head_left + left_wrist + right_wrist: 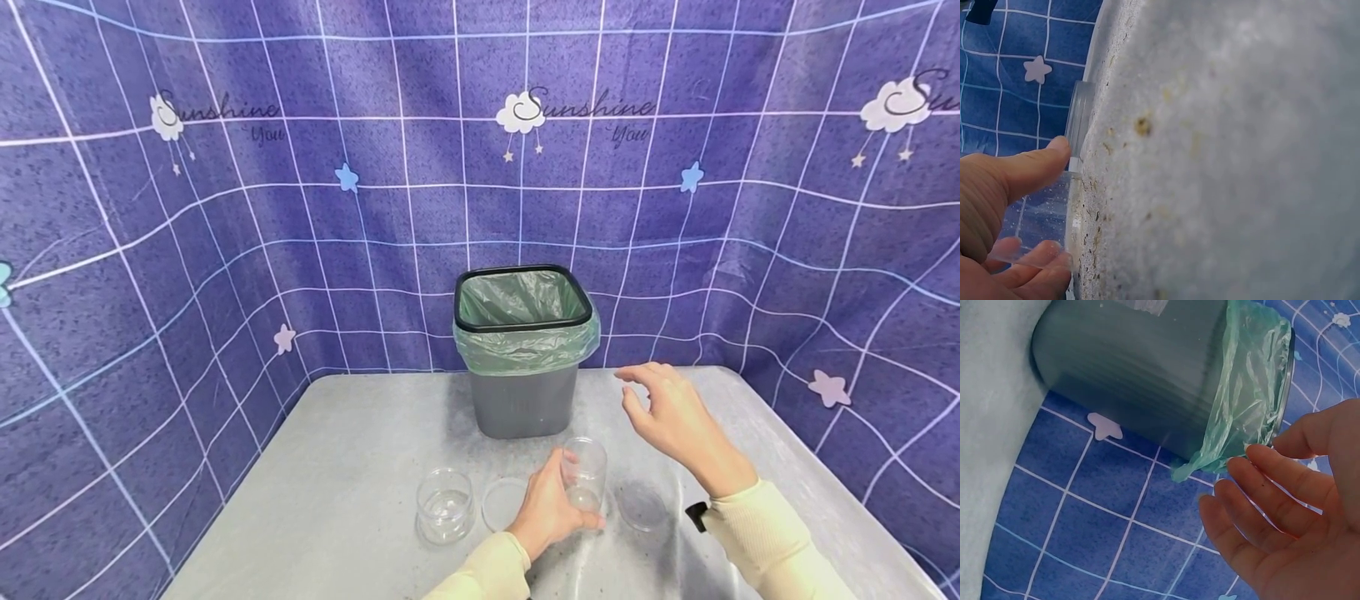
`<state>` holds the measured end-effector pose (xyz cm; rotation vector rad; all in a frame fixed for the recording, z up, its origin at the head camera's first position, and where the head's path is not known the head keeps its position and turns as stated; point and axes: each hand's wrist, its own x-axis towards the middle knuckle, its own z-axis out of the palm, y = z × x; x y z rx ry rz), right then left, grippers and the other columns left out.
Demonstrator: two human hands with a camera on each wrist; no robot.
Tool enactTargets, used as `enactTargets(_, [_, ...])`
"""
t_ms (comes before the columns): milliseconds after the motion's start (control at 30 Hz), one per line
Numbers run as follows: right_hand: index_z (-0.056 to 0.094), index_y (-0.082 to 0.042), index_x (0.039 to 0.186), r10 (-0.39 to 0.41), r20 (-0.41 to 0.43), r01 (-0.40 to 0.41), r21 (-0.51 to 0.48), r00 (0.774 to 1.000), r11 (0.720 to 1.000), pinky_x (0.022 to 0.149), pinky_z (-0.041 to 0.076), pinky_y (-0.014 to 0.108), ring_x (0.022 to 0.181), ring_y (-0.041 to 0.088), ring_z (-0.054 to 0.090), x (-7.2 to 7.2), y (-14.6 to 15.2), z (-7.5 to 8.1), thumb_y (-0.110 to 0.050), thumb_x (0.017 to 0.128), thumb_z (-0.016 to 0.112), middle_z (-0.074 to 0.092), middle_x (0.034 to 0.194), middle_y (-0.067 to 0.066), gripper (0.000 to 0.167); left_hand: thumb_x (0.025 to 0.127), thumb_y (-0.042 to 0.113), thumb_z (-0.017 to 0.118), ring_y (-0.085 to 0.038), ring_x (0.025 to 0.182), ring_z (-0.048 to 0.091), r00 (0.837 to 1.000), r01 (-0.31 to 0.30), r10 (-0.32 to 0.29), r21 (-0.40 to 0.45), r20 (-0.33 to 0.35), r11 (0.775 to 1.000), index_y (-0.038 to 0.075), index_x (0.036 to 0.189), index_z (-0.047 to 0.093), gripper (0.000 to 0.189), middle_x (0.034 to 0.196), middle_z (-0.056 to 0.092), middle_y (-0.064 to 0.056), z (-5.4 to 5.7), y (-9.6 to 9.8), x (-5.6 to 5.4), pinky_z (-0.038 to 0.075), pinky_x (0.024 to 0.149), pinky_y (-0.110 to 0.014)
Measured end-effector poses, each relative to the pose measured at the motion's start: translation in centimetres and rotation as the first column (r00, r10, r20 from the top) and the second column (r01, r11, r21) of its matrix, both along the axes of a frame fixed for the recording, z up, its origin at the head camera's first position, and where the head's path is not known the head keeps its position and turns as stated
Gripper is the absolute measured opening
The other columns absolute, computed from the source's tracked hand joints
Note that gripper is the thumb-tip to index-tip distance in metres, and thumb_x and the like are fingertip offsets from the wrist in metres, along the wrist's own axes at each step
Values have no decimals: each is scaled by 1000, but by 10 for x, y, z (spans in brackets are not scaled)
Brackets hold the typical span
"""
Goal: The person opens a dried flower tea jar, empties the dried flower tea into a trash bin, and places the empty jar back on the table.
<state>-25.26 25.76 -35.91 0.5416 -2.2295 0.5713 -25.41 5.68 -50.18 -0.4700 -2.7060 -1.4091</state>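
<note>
My left hand [550, 507] grips a clear plastic jar [590, 463] low down on the table, in front of the bin. In the left wrist view, thumb and fingers curl around the same clear jar [1038, 215], close to the tabletop. My right hand [672, 421] is raised to the right of the bin, fingers loosely bent and holding nothing. The right wrist view has this hand [1285, 512] just beside the bin's bag in the picture. A second clear jar [446, 510] stands left of my left hand. Flat clear discs, like lids [643, 507], lie on either side of the gripped jar.
A grey bin [523, 406] stands at the back of the grey table [337, 483]. Its green bag [517, 354] folds over under a black rim [521, 326]. Purple-blue gridded cloth [420, 200] hangs behind and at both sides. Small specks dot the tabletop.
</note>
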Motion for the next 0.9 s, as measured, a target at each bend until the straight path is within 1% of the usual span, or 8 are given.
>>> enactTargets(200, [76,-3,111,-7,14,7,-1,1000,1000,82,52,50,93,31,66,2,1,2,-4,89,67,75,103,12,24,46,26,106,-17,93,66,1000,-1,1,-36,-19,999,25,129,53,98,103,67,6,2,0,2,56,84,-36])
enactTargets(367, [76,-3,112,-9,17,9,0,1000,1000,82,52,50,94,32,67,2,1,1,-3,89,67,74,104,12,25,46,26,106,-27,107,67,1000,-14,12,-86,-28,996,21,135,52,104,120,69,-5,7,-6,6,56,93,-42])
enactTargets(467, [76,-3,111,-9,7,9,-2,1000,1000,80,52,50,92,31,66,2,2,1,-2,88,68,74,102,12,25,50,20,103,-32,114,66,999,-11,7,-112,-39,994,17,139,51,103,128,67,-10,12,-12,7,54,98,-45])
enactTargets(567, [76,-4,111,-15,-2,15,-2,1000,1000,78,51,48,89,29,64,2,3,1,-2,87,68,74,101,11,25,54,8,94,-36,121,63,998,-5,-4,-152,-57,988,12,142,51,98,133,65,-13,21,-20,7,53,102,-46])
enactTargets(667, [76,-4,111,-19,0,19,1,1000,1000,78,50,48,88,29,63,2,4,2,-3,87,67,74,101,11,25,58,1,84,-40,124,61,997,-6,-8,-169,-81,986,6,143,52,91,136,63,-17,32,-29,6,51,104,-50])
enactTargets(767, [76,-3,111,-14,3,14,3,1000,1000,80,51,49,91,31,65,3,5,2,-3,87,67,74,102,12,26,68,3,77,-42,128,58,994,-15,-1,-150,-108,989,2,144,53,80,138,61,-20,44,-38,3,49,106,-51])
enactTargets(833, [76,-3,111,-10,-3,10,1,1000,1000,80,51,49,92,32,66,3,6,2,-2,87,67,74,102,12,26,74,7,73,-42,130,57,990,-27,9,-131,-141,991,1,144,53,73,140,60,-21,55,-45,2,47,108,-51])
enactTargets(900, [76,-2,111,-8,-12,8,-4,1000,1000,82,52,51,93,35,67,4,8,1,-1,86,67,75,102,13,26,79,10,70,-41,131,57,981,-42,18,-120,-193,992,0,143,55,66,140,61,-21,66,-52,0,47,109,-51])
